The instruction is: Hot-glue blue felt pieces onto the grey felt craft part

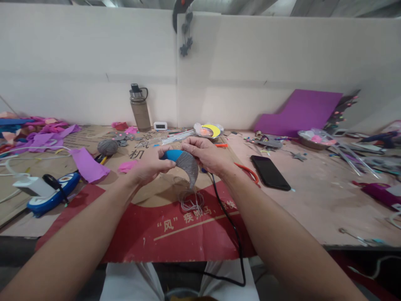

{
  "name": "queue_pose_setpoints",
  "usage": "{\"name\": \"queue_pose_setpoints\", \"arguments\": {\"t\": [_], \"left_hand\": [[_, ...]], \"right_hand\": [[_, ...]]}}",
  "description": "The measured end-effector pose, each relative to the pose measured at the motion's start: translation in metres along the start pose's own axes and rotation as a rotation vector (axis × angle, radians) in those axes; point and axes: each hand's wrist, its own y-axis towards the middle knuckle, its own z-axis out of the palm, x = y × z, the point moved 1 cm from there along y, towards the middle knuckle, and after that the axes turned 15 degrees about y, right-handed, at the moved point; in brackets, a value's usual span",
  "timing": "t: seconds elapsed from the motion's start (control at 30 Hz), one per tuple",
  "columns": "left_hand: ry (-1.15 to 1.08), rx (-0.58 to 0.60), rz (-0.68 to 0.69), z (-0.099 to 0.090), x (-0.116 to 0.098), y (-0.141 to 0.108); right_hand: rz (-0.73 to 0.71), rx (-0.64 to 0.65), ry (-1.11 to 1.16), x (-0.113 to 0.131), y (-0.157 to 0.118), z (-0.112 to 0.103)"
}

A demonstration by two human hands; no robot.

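Observation:
A blue crescent shape [172, 155], its right part wound with grey yarn [188, 164], is held up over the table in front of me. My left hand [152, 162] pinches the bare blue end between thumb and fingers. At the upper edge of the wound part, the fingers of my right hand [202, 154] are closed on the crescent and perhaps on the strand, which is mostly hidden there. The wrapped tip points down. Below it a loose coil of grey yarn [191, 201] lies on the red and brown cardboard [131, 230].
A black phone [270, 172] and orange-handled tool [247, 172] lie right of my hands. A black cable [230, 221] crosses the cardboard. At left are a blue power strip [56, 192], a grey yarn ball [107, 147] and purple felt [89, 164]. A bottle [140, 109] stands behind.

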Motion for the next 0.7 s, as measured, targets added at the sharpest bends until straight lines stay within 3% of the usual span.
{"name": "queue_pose_setpoints", "arguments": {"t": [0.4, 0.7], "left_hand": [[-0.015, -0.026, 0.045, -0.006, 0.006, 0.001], [0.017, -0.066, 0.04, -0.006, 0.004, 0.001]], "right_hand": [[0.08, 0.003, 0.256, -0.011, 0.001, 0.002], [-0.007, 0.005, 0.228, -0.006, 0.0, 0.001]]}}
